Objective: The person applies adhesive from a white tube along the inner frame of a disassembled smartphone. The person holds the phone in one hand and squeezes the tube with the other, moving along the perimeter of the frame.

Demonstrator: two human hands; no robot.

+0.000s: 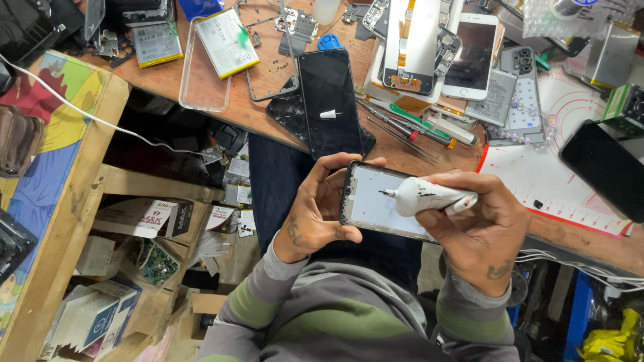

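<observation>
The phone frame [376, 201] sat in the near middle of the view, just off the near edge of the bench [168, 77], its pale inner face up. The left hand [315, 208] cradled its left end, fingers wrapped round the edge. The right hand [479, 228] gripped a white glue tube [429, 196] — its thin nozzle pointed left, over the frame's pale face. Farther off on the bench lay a dark phone [329, 100] with a small white cap [329, 114] resting on its glass, and to the right a white mat [537, 174] — well apart from both hands.
</observation>
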